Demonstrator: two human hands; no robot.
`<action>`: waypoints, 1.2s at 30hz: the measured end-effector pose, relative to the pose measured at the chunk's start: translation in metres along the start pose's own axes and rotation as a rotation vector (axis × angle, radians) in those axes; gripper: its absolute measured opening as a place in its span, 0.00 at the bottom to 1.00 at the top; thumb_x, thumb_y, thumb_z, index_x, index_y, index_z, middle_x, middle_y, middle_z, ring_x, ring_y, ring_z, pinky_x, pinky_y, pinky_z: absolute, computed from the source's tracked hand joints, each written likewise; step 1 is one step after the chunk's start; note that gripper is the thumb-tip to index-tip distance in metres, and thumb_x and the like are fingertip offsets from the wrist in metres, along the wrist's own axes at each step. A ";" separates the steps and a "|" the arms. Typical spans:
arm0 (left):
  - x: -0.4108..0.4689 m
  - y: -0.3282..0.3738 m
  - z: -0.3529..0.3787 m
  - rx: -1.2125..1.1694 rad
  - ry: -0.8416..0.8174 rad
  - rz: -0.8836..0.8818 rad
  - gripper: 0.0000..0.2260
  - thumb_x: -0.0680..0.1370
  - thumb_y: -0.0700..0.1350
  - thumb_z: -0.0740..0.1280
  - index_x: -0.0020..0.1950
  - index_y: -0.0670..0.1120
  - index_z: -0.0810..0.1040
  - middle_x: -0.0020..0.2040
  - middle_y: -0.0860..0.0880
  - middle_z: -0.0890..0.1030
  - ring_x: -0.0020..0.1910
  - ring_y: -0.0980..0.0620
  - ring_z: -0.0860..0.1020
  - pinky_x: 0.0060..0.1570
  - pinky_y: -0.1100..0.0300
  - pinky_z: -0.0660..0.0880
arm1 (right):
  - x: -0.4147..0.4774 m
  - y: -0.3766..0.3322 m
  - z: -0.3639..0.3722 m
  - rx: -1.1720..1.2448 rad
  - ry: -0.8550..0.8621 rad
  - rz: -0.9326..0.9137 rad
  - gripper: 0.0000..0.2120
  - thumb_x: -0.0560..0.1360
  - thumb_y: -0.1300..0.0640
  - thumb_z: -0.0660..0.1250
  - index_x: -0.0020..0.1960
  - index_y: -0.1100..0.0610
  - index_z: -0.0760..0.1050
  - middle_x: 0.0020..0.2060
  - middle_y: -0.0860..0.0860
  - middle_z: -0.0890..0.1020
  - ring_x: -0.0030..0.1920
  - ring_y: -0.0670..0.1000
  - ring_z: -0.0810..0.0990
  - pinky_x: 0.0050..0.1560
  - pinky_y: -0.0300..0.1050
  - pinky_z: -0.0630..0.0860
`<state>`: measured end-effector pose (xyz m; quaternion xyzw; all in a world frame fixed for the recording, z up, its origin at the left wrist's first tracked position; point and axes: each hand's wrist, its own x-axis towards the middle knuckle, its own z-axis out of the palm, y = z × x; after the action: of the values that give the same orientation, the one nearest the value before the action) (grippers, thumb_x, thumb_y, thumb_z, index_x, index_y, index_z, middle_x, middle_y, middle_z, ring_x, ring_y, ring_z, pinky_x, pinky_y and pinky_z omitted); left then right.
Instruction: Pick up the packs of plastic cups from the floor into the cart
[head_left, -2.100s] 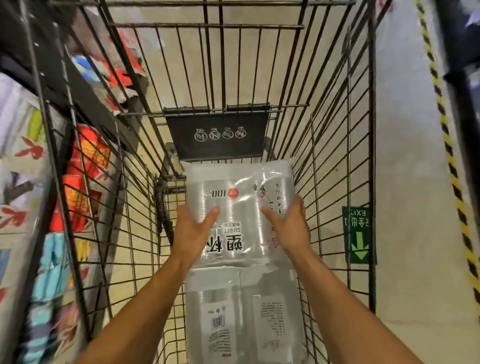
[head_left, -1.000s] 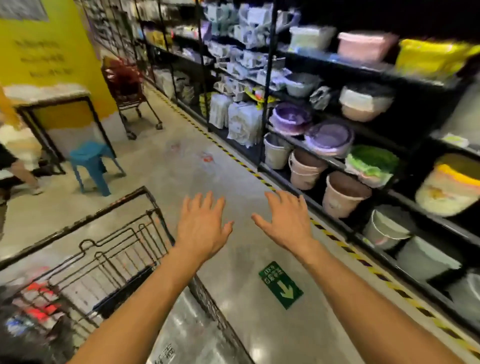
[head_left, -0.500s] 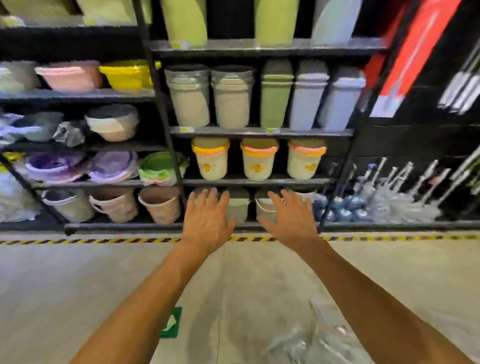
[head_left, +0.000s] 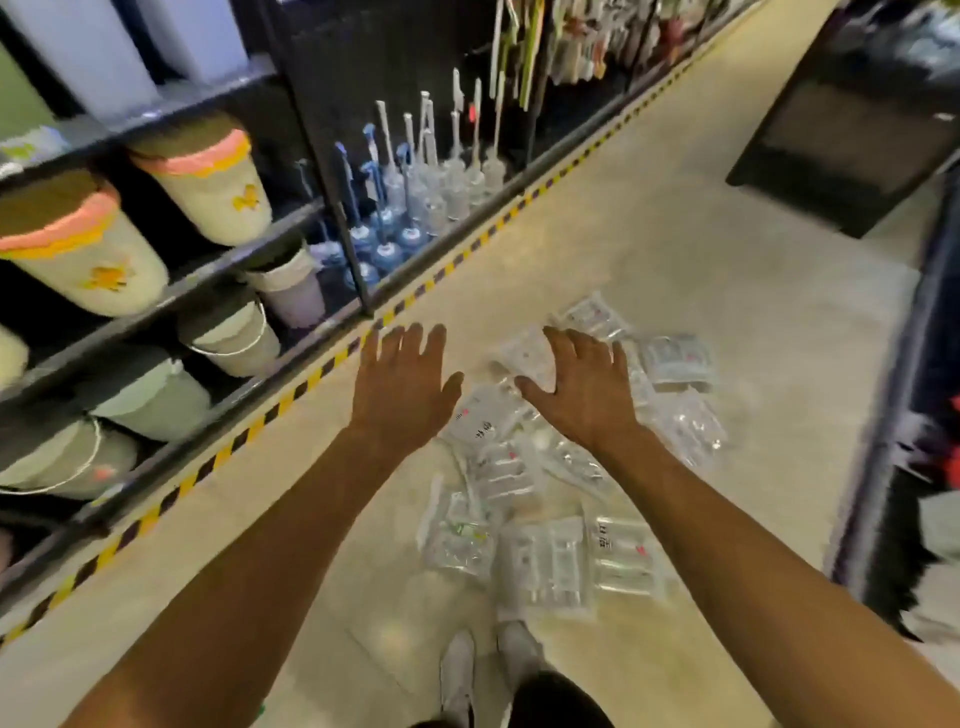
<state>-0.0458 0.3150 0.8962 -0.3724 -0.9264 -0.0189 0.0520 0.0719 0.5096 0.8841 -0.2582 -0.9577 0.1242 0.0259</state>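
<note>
Beige shop floor (head_left: 649, 234), striped floor tape (head_left: 291, 397), bucket-laden dark shelving (head_left: 228, 270)

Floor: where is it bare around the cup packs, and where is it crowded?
Bare floor lies between the striped line and the packs, below the left hand, and beyond the packs up the aisle. Crowded: packs overlap from under the right hand down to the shoes.

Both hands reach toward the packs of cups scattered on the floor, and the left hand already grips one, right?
Not quite. In the head view the left hand is open and grips nothing. It and the right hand do reach toward the packs of cups scattered on the floor.
</note>
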 end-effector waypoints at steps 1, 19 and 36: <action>0.002 0.010 0.018 -0.019 -0.020 0.035 0.30 0.82 0.60 0.60 0.76 0.41 0.75 0.70 0.37 0.79 0.69 0.34 0.78 0.73 0.35 0.69 | -0.010 0.015 0.012 0.000 -0.013 0.049 0.39 0.79 0.31 0.62 0.83 0.52 0.65 0.78 0.58 0.74 0.80 0.61 0.69 0.82 0.68 0.55; -0.038 0.162 0.430 -0.060 -0.347 0.190 0.33 0.82 0.60 0.55 0.81 0.41 0.69 0.78 0.33 0.71 0.75 0.32 0.72 0.77 0.33 0.63 | -0.120 0.256 0.355 0.128 -0.263 0.547 0.44 0.76 0.29 0.56 0.84 0.53 0.65 0.77 0.61 0.75 0.78 0.62 0.72 0.77 0.66 0.68; -0.161 0.222 0.872 -0.025 -0.613 0.079 0.36 0.84 0.60 0.60 0.84 0.37 0.61 0.79 0.31 0.68 0.74 0.31 0.71 0.73 0.37 0.68 | -0.133 0.411 0.775 0.137 -0.524 0.517 0.40 0.80 0.37 0.71 0.84 0.55 0.61 0.80 0.61 0.68 0.78 0.64 0.68 0.77 0.61 0.69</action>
<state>0.1515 0.4283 0.0105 -0.3973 -0.8834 0.0850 -0.2335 0.2996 0.6124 0.0322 -0.4484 -0.8246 0.2524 -0.2349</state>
